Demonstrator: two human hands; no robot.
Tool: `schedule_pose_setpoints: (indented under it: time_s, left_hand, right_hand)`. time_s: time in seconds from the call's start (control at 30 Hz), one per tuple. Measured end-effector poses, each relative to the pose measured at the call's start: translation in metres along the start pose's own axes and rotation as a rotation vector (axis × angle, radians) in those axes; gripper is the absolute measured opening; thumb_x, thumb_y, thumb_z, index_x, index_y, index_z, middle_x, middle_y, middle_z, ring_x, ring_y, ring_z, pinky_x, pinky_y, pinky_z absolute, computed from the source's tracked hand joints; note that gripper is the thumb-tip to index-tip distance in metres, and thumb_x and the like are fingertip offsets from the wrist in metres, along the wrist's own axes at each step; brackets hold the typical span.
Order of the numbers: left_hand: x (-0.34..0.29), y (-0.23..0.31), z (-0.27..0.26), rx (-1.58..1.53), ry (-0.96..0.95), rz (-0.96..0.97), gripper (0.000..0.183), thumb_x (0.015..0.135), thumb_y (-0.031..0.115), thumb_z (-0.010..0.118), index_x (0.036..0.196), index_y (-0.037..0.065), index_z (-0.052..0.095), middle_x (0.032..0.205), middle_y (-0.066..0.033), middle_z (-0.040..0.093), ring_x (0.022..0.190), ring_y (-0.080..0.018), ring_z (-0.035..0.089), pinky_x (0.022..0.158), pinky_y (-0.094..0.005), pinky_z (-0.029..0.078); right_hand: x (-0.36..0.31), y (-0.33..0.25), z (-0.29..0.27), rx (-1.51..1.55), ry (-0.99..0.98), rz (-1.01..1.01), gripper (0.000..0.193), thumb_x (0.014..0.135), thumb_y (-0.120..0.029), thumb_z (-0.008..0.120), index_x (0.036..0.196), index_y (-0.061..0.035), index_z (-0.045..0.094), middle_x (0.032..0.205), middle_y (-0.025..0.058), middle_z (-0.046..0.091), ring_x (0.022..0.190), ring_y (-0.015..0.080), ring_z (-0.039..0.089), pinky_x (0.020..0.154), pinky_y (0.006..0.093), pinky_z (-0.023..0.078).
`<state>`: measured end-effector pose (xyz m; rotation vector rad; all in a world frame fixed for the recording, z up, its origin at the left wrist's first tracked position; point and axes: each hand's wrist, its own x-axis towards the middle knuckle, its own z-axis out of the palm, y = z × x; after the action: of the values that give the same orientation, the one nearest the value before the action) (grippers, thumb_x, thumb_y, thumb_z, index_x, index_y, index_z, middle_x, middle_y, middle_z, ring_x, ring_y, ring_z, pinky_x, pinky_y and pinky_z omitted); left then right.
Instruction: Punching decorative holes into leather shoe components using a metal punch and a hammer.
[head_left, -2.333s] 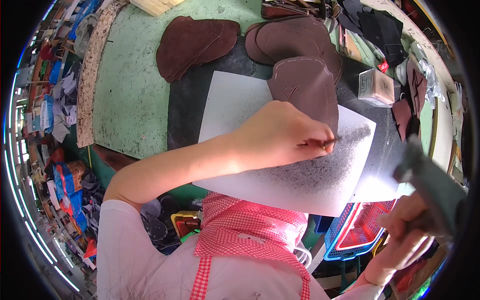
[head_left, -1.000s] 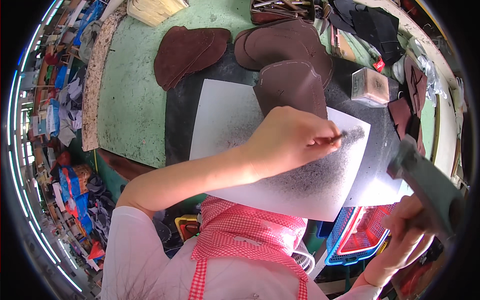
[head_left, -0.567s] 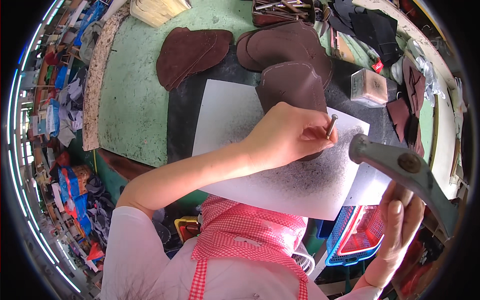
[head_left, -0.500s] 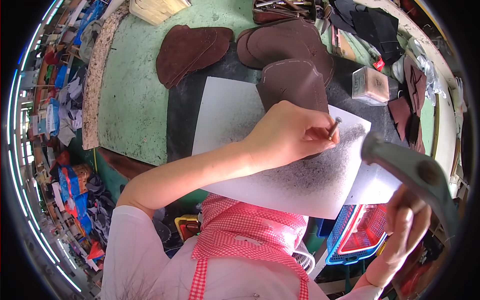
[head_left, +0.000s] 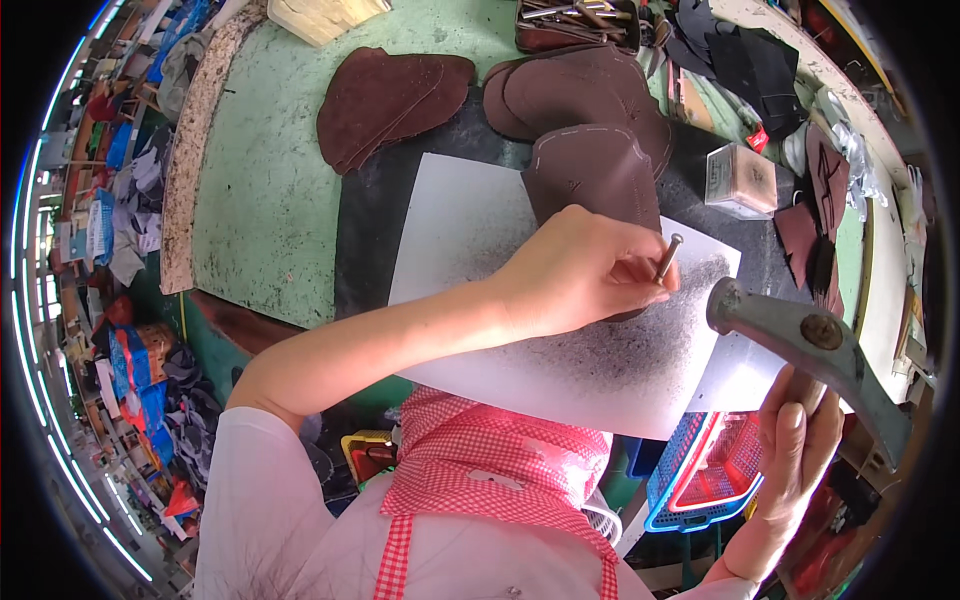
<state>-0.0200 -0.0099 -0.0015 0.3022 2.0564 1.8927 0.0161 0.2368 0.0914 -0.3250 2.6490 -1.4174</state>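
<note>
One left hand (head_left: 580,270), one right hand (head_left: 795,450), one punch (head_left: 669,256), one hammer (head_left: 785,325). Two brown leather stacks (head_left: 395,105), top centre. One clear box (head_left: 741,180), right. One blue basket (head_left: 662,519) and one red basket (head_left: 735,458), lower right. One apron (head_left: 480,440), bottom.

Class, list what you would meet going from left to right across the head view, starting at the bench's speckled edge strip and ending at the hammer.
Speckled edge strip → pile of dark brown pieces → left hand gripping a slim metal rod → hammer, held in the right hand.
</note>
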Motion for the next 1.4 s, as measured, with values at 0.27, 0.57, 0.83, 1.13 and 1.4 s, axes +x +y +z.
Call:
schedule_pose_setpoints:
  time_s: [0.27,0.57,0.83,1.13,1.4]
  left_hand:
    - [0.000,0.012,0.008,0.342,0.003,0.176,0.015,0.083,0.012,0.072,0.096,0.005,0.067,0.085,-0.0043,0.069,0.075,-0.0137,0.069,0.067,-0.0248,0.053]
    - [-0.004,-0.001,-0.002,-0.030,-0.016,0.022,0.009,0.088,0.000,0.064,0.097,-0.003,0.064,0.085,-0.0052,0.069,0.085,-0.0072,0.066,0.079,-0.0232,0.054]
    - [-0.009,0.003,-0.001,0.255,-0.003,0.169,0.013,0.085,0.012,0.070,0.094,0.004,0.066,0.081,-0.0041,0.068,0.071,-0.0134,0.068,0.065,-0.0233,0.053]
    - [-0.008,-0.005,-0.005,0.000,0.050,0.077,0.011,0.087,0.004,0.066,0.098,0.003,0.065,0.086,-0.0041,0.069,0.079,-0.0083,0.067,0.069,-0.0235,0.055]
    - [-0.008,0.003,-0.009,-0.139,0.024,-0.049,0.010,0.089,0.002,0.064,0.098,0.000,0.062,0.090,-0.0037,0.069,0.085,-0.0081,0.065,0.076,-0.0237,0.056]
  right_hand:
    - [0.006,0.040,-0.095,0.234,-0.506,-0.133,0.039,0.096,-0.035,0.052,0.086,0.0026,0.055,0.061,0.0021,0.047,0.052,0.0069,0.042,0.046,0.0217,0.032]
    - [-0.004,0.002,-0.004,0.025,-0.075,0.078,0.047,0.099,-0.036,0.050,0.124,0.0033,0.046,0.075,0.0006,0.050,0.056,0.0008,0.033,0.049,0.0156,0.023]
    - [-0.019,-0.012,-0.029,0.108,0.022,0.295,0.051,0.089,-0.039,0.064,0.115,0.0051,0.056,0.085,0.0057,0.059,0.074,0.0114,0.056,0.068,0.0247,0.044]
    - [-0.004,0.002,-0.014,0.045,-0.153,0.128,0.044,0.099,-0.033,0.051,0.125,0.0028,0.047,0.074,-0.0003,0.047,0.058,0.0003,0.036,0.050,0.0155,0.023]
    - [-0.024,0.031,-0.021,-0.217,0.084,-0.057,0.052,0.096,-0.040,0.055,0.119,0.0070,0.050,0.072,0.0018,0.050,0.055,0.0003,0.037,0.049,0.0152,0.026]
